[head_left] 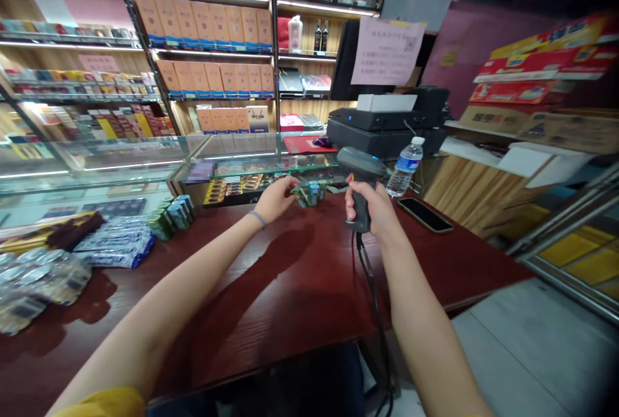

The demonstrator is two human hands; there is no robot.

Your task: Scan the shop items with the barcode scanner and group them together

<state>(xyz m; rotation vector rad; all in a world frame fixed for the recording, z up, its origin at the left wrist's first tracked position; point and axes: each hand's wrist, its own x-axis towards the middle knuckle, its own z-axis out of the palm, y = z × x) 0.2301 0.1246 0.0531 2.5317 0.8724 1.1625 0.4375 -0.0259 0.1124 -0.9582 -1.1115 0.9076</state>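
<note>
My left hand (pixel 278 199) reaches over the counter, its fingers curled around the edge of a small green box (pixel 302 195) that looks tilted and blurred. Beside it stand several more small green and blue boxes (pixel 314 192). In my right hand (pixel 374 207) is a black handheld barcode scanner (pixel 360 162), gripped by its handle with the head up. The scanner's cable (pixel 370 269) runs down past the counter edge. A grey band circles my left wrist.
A water bottle (pixel 406 165) and a phone (pixel 425 214) are right of the scanner. Blue-white sachets (pixel 116 240), more small boxes (pixel 170 216) and plastic-wrapped jars (pixel 41 281) lie left. Behind are a glass display case (pixel 242 162), a cash drawer (pixel 382 140) and stocked shelves.
</note>
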